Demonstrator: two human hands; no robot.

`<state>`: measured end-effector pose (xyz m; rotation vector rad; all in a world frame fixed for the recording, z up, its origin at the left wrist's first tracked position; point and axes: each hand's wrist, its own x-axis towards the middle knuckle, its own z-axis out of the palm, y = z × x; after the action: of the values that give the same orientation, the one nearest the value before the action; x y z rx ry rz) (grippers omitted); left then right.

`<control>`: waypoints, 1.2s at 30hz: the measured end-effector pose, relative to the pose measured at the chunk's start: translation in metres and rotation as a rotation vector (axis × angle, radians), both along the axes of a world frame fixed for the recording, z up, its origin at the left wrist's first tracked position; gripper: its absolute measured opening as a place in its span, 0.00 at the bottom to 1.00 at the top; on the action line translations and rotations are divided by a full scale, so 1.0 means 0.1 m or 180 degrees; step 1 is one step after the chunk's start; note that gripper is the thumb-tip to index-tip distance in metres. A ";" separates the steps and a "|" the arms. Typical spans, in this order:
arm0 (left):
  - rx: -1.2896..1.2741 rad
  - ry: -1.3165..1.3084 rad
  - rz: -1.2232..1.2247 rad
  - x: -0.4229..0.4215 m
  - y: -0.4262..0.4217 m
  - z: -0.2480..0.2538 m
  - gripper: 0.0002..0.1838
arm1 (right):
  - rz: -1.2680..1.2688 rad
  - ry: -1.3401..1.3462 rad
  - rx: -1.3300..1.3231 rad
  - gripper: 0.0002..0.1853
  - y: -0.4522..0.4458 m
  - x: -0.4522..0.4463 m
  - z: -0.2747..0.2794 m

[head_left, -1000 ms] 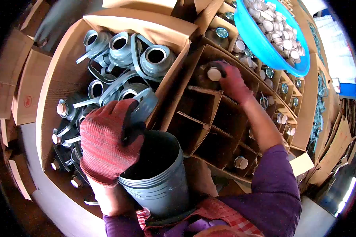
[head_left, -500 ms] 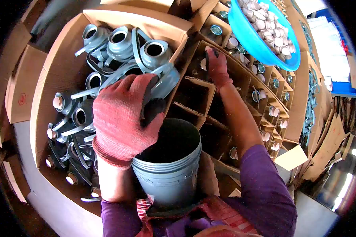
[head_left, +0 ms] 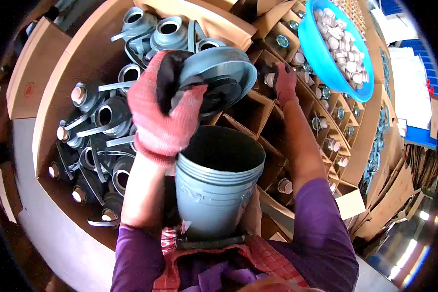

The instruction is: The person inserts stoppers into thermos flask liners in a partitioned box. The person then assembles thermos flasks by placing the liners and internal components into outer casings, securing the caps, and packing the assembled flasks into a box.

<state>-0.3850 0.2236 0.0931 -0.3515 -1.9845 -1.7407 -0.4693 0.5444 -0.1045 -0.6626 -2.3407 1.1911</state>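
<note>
My left hand (head_left: 163,112), in a red glove with dark fingertips, grips a round grey plastic piece with a flared rim (head_left: 238,63). It is tilted above the mouth of a grey bucket (head_left: 219,187) close to my body. My right hand (head_left: 285,82), also gloved, reaches into a cardboard divider box (head_left: 265,114). Its fingers are curled at a bottle with a pale cap (head_left: 269,79), whose body is hidden in the compartment. To the left, grey necked plastic pieces with straps (head_left: 168,36) fill a carton.
The large open carton (head_left: 58,92) stands at the left. A blue basin (head_left: 309,46) heaped with pale caps (head_left: 343,48) rests over the divider boxes at the upper right. Capped bottles (head_left: 284,186) stand in several compartments. Flattened cardboard (head_left: 392,194) leans further right.
My left hand has lifted the round grey piece up and away from the carton, toward the bucket. The view has shifted a little. My right hand stays by the capped bottle.
</note>
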 end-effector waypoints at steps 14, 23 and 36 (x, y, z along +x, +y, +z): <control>0.3046 -0.1267 -0.1852 -0.21 0.21 -0.81 0.18 | 0.1342 -0.1987 0.1864 0.47 -0.64 0.56 0.77; 0.3567 -0.3346 -0.2097 -0.08 0.44 -0.58 0.36 | 0.1872 -0.0332 0.1868 0.45 -0.75 0.92 2.27; 0.2630 -0.2188 -0.2314 0.13 1.11 -0.23 0.33 | 0.3624 0.1990 0.0179 0.25 -0.70 2.09 3.77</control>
<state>-0.3722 0.3351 0.0699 -0.1925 -1.3292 -3.2987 -0.2606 0.4747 0.2721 1.0866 -2.0942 1.4103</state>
